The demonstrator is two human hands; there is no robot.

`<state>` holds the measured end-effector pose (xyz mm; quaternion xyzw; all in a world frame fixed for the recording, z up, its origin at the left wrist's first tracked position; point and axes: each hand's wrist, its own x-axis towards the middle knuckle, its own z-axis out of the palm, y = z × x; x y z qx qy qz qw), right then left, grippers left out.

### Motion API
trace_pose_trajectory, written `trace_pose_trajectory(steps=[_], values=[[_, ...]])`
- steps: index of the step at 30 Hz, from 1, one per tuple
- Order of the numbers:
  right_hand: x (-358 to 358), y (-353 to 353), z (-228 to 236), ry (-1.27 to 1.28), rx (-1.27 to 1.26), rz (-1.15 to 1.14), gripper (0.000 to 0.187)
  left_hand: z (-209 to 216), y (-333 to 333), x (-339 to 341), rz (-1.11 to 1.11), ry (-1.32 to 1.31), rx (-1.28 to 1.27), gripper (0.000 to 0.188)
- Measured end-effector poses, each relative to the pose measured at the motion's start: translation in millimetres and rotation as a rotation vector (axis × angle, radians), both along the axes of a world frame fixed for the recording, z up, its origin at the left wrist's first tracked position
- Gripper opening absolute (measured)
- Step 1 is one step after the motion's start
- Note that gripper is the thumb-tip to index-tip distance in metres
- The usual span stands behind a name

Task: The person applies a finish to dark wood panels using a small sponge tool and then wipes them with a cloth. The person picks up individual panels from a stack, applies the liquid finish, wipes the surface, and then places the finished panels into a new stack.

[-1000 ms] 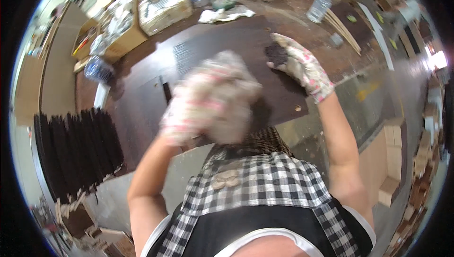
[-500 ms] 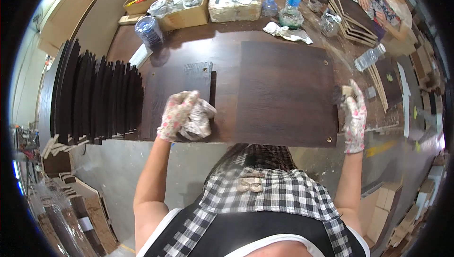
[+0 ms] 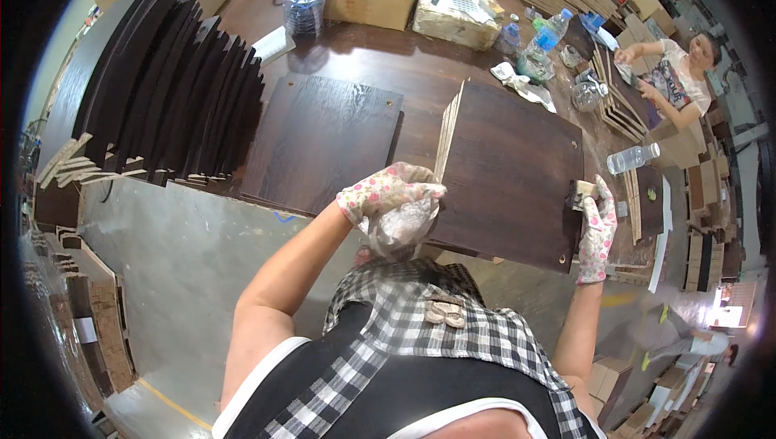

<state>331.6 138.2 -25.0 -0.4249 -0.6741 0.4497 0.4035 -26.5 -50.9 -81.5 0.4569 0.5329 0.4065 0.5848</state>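
A dark brown wood panel [image 3: 509, 172] with small holes near its right corners lies in front of me, its pale left edge showing several layers. My left hand [image 3: 392, 191], in a flowered glove, is closed on a crumpled whitish rag [image 3: 402, 230]; its fingertips are at the panel's near left edge. My right hand [image 3: 596, 237], gloved alike, grips a small brush [image 3: 579, 195] with dark bristles, beside the panel's right edge. Another dark panel [image 3: 323, 136] lies to the left, apart from both hands.
A row of dark boards [image 3: 162, 91] stands on edge at the left. Toward the back are a blue-lidded jar [image 3: 304, 9], an open cardboard box [image 3: 368, 9], a wrapped block [image 3: 457, 20], a white cloth [image 3: 524, 86] and a clear bottle [image 3: 633, 158]. A co-worker [image 3: 675, 83] is at the far right.
My left hand has moved right with the rag, from the left panel to the right panel's near left edge. The brush in my right hand now shows plainly. The whole view has tilted.
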Motion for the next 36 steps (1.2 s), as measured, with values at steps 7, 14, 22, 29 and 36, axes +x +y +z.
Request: trace_pose_trajectory(steps=[7, 14, 22, 29, 36], values=[[-158.5, -5.7, 52.6, -0.506, 0.513, 0.447, 0.041, -27.8, -38.0, -0.1, 0.001, -0.276, 0.031, 0.045], [-262.5, 56.8, 23.1, -0.776, 0.823, 0.41, 0.029, -28.8, -72.6, 0.0, 0.145, -0.279, 0.014, 0.058], [-193.9, -112.7, 38.4, -0.615, 0.756, 0.829, 0.011, -40.9, -72.9, -16.0, 0.229, -0.276, 0.014, 0.037], [-104.5, -110.5, 54.0, -0.094, -0.126, 0.374, 0.037, -12.5, -13.3, -21.0, 0.064, -0.072, 0.208, 0.039], [13.5, -39.3, -12.6, 0.185, -0.031, -0.306, 0.037, 19.8, 47.9, -0.2, -0.058, -0.016, 0.058, 0.048]])
